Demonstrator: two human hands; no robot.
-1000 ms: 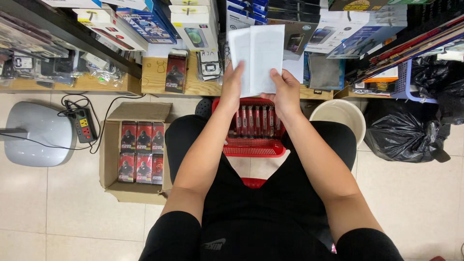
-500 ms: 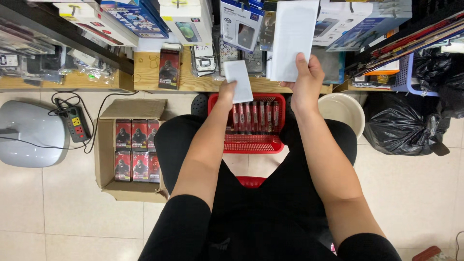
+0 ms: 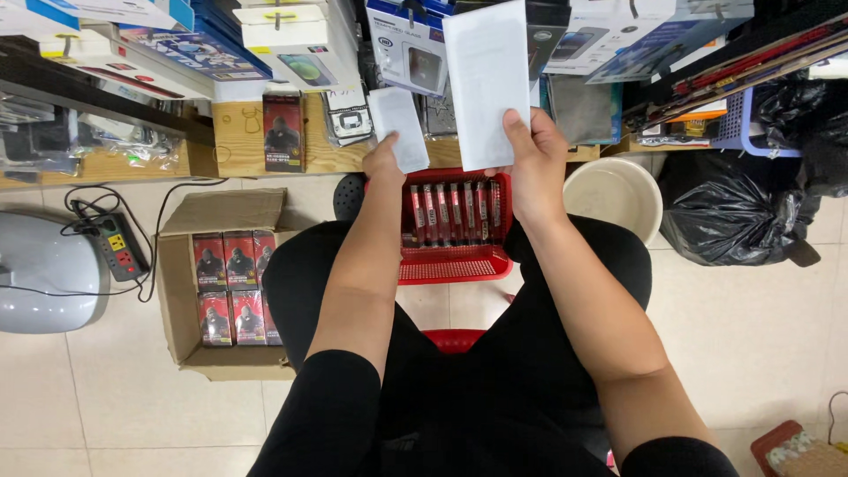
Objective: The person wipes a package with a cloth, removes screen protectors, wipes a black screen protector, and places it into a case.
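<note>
From the camera on your head, you are sitting down and looking at your own two arms. Your right hand (image 3: 530, 163) is held up high and grips a big white sheet (image 3: 488, 79) by its bottom edge, with the thumb on the front and the fingers behind. The sheet stands upright in front of the boxes on the shelf. Your left hand (image 3: 384, 163) is a little lower and pinches a small white piece (image 3: 399, 128) by its bottom corner. The small piece tilts a bit and sits just beside the big sheet, but they do not touch.

Under your hands is a red basket (image 3: 455, 265). It rests between your knees. A row of thin red packs (image 3: 450, 212) stands along its far side.

On the floor by your left knee is an open cardboard box (image 3: 177, 291) with small red and black boxes (image 3: 231, 287) packed in rows. Past it, near the left edge of the floor, lie a power strip (image 3: 117, 247) with its cords and a grey round thing (image 3: 40, 274). Near your right knee stands a cream bucket (image 3: 614, 194), and a black bag (image 3: 733, 212) sits just beside it.
</note>
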